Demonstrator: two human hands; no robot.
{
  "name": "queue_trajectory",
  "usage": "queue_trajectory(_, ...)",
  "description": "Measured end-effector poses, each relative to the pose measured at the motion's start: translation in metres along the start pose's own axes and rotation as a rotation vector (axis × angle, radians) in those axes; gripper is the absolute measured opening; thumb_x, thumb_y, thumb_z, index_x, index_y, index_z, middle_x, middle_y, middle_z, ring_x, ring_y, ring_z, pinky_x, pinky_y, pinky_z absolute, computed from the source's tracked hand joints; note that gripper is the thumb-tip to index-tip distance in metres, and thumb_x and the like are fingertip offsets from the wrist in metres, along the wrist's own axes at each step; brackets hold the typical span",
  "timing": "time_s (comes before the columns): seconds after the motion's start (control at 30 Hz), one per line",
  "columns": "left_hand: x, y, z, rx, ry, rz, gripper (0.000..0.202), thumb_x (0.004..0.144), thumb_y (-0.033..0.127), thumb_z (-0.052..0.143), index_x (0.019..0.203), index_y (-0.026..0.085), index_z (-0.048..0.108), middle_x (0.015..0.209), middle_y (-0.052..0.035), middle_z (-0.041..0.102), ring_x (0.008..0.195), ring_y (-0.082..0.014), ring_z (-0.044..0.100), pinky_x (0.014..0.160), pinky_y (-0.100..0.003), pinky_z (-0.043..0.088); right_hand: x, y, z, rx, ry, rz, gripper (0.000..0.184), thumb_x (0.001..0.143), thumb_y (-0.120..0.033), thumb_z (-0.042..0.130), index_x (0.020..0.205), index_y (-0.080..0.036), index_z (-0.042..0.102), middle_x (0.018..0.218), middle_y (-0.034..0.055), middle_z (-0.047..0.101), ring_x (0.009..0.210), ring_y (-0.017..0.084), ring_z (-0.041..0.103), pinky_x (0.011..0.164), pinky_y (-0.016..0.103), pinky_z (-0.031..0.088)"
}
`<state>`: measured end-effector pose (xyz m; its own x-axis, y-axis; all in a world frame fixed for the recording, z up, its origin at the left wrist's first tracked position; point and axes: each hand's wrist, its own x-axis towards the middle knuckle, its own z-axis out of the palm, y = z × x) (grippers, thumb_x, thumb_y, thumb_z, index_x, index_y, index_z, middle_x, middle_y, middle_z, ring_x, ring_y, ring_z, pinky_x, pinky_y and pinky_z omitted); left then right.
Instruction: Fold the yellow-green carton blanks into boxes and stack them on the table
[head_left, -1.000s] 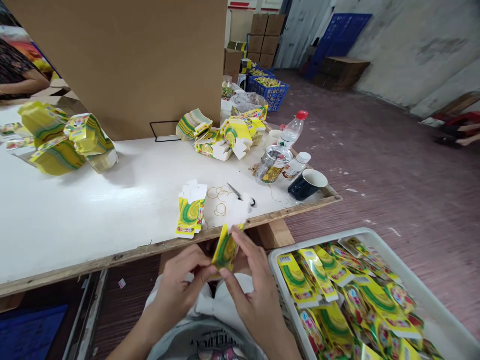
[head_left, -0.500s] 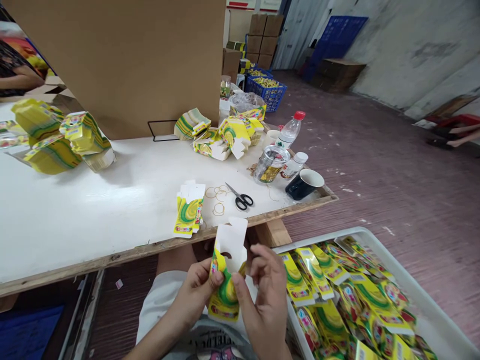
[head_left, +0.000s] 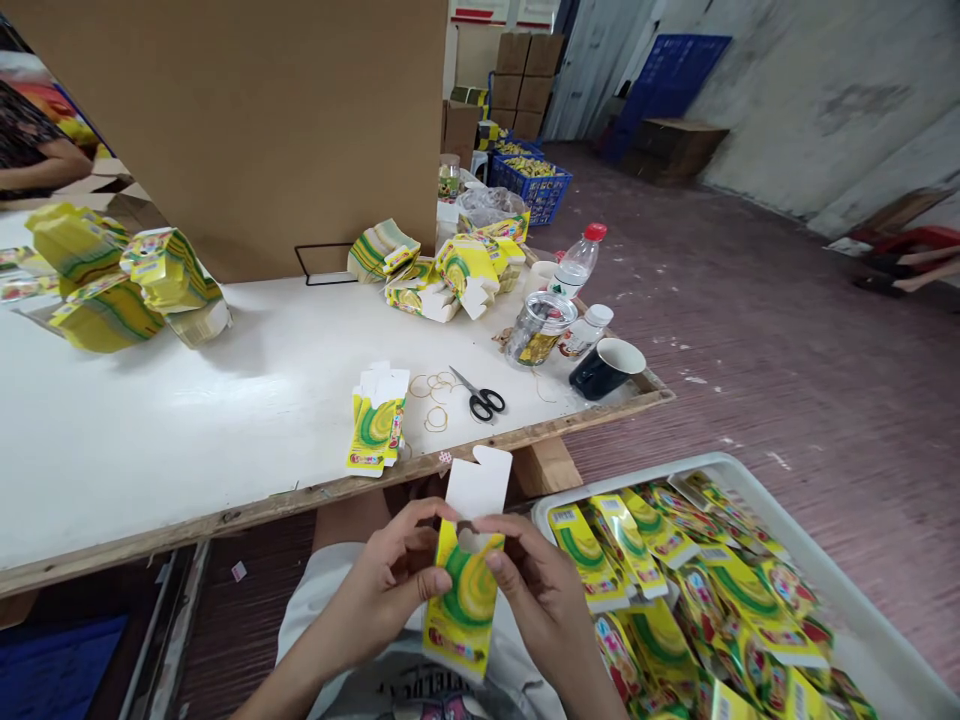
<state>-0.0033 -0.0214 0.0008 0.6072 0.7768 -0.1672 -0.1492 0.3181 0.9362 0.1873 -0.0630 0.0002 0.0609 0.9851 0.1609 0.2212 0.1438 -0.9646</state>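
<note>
Over my lap I hold a small yellow and green carton [head_left: 463,605] with both hands. Its white top flap [head_left: 478,484] stands open and points up. My left hand [head_left: 382,590] pinches the carton's left edge between thumb and fingers. My right hand [head_left: 544,600] grips its right side, thumb on the printed front. Just right of my hands is a white crate [head_left: 847,595] full of yellow and green packets [head_left: 675,600]. A short stack of flat cartons [head_left: 376,425] lies on the white table [head_left: 187,430] ahead of me.
Scissors [head_left: 480,398] and loose rubber bands [head_left: 433,398] lie near the table's front edge. A dark mug [head_left: 606,368], a clear jar [head_left: 537,328] and a water bottle [head_left: 576,264] stand at the right corner. Carton piles [head_left: 112,280] and a cardboard sheet [head_left: 255,120] sit behind. Another person's arm [head_left: 37,160] shows far left.
The carton has been turned from edge-on to upright and facing me, and lowered toward my lap. Its white flap has come up and open. Both hands have kept hold of it.
</note>
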Motion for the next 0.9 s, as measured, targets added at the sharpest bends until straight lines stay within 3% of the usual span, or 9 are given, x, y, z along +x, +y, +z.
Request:
queue_trajectory(0.1, -0.002, 0.0, 0.002, -0.123, -0.065, -0.056, 0.035, 0.084, 0.029, 0.077, 0.112, 0.025, 0.056, 0.096, -0.0016, 0.069, 0.081, -0.0137, 0.065, 0.069, -0.021, 0.048, 0.003, -0.007, -0.006, -0.045, -0.027, -0.028, 0.026, 0.1, -0.031, 0.052, 0.08, -0.021, 0.067, 0.07, -0.0004, 0.063, 0.061, 0.014, 0.059, 0.056, 0.023, 0.041)
queue_trajectory(0.17, -0.002, -0.002, 0.004, -0.159, -0.066, -0.074, 0.051, 0.084, 0.029, 0.078, 0.126, 0.028, 0.049, 0.097, -0.0024, 0.07, 0.082, -0.0147, 0.066, 0.069, -0.021, 0.048, 0.003, -0.009, -0.005, -0.079, -0.01, -0.056, 0.032, 0.1, -0.031, 0.052, 0.073, -0.021, 0.066, 0.067, -0.0004, 0.058, 0.061, 0.014, 0.057, 0.056, 0.024, 0.041)
queue_trajectory(0.27, 0.001, -0.003, 0.003, -0.124, -0.066, -0.089, 0.075, 0.084, 0.031, 0.077, 0.145, 0.03, 0.033, 0.103, -0.0059, 0.073, 0.089, -0.0191, 0.07, 0.073, -0.025, 0.052, 0.003, -0.003, -0.002, -0.039, 0.082, -0.025, 0.017, 0.098, -0.031, 0.056, 0.09, -0.023, 0.068, 0.075, 0.0009, 0.064, 0.066, 0.015, 0.062, 0.059, 0.024, 0.046)
queue_trajectory(0.4, 0.008, -0.004, 0.0, 0.131, 0.026, 0.0, 0.04, 0.087, 0.029, 0.072, 0.125, 0.023, 0.061, 0.116, -0.0103, 0.072, 0.103, -0.0231, 0.069, 0.085, -0.029, 0.054, 0.003, 0.004, -0.004, 0.031, 0.31, 0.085, 0.026, 0.097, -0.041, 0.058, 0.116, -0.024, 0.063, 0.092, 0.0059, 0.074, 0.078, 0.019, 0.07, 0.068, 0.027, 0.055)
queue_trajectory(0.5, 0.011, -0.007, 0.0, 0.321, 0.132, 0.105, 0.028, 0.088, 0.025, 0.069, 0.117, 0.022, 0.069, 0.129, -0.0113, 0.068, 0.121, -0.0258, 0.063, 0.097, -0.031, 0.051, 0.005, 0.002, -0.008, -0.034, 0.173, 0.192, 0.033, 0.093, -0.046, 0.06, 0.113, -0.022, 0.07, 0.083, 0.0048, 0.072, 0.074, 0.02, 0.068, 0.066, 0.027, 0.054)
queue_trajectory(0.6, 0.011, -0.01, 0.001, 0.298, 0.109, 0.097, 0.036, 0.091, 0.024, 0.064, 0.127, 0.023, 0.064, 0.133, -0.0113, 0.066, 0.122, -0.0249, 0.063, 0.1, -0.032, 0.05, 0.007, 0.001, -0.008, -0.013, -0.044, 0.322, 0.039, 0.089, -0.036, 0.064, 0.125, -0.019, 0.063, 0.071, -0.0007, 0.067, 0.066, 0.017, 0.063, 0.061, 0.024, 0.051)
queue_trajectory(0.7, 0.01, -0.011, 0.001, 0.147, 0.059, 0.028, 0.042, 0.092, 0.026, 0.064, 0.133, 0.022, 0.057, 0.128, -0.0113, 0.069, 0.112, -0.0229, 0.068, 0.096, -0.032, 0.052, 0.007, 0.002, -0.003, -0.083, -0.025, 0.318, 0.034, 0.089, -0.029, 0.061, 0.122, -0.019, 0.059, 0.061, -0.0059, 0.058, 0.058, 0.014, 0.056, 0.057, 0.023, 0.046)
queue_trajectory(0.8, 0.011, -0.011, 0.001, -0.002, 0.084, -0.007, 0.047, 0.085, 0.031, 0.074, 0.128, 0.021, 0.057, 0.108, -0.0088, 0.077, 0.095, -0.0212, 0.072, 0.082, -0.028, 0.055, 0.006, 0.001, 0.002, -0.17, -0.01, 0.263, 0.029, 0.089, -0.033, 0.064, 0.114, -0.019, 0.06, 0.051, -0.0101, 0.048, 0.046, 0.012, 0.046, 0.048, 0.022, 0.038)
queue_trajectory(0.9, 0.014, -0.012, 0.007, -0.057, 0.116, -0.028, 0.05, 0.077, 0.032, 0.082, 0.121, 0.021, 0.06, 0.098, -0.0067, 0.078, 0.086, -0.0206, 0.073, 0.074, -0.026, 0.055, 0.008, 0.0, 0.007, -0.221, 0.049, 0.173, 0.027, 0.09, -0.041, 0.064, 0.107, -0.02, 0.067, 0.054, -0.0055, 0.056, 0.048, 0.014, 0.052, 0.047, 0.023, 0.041)
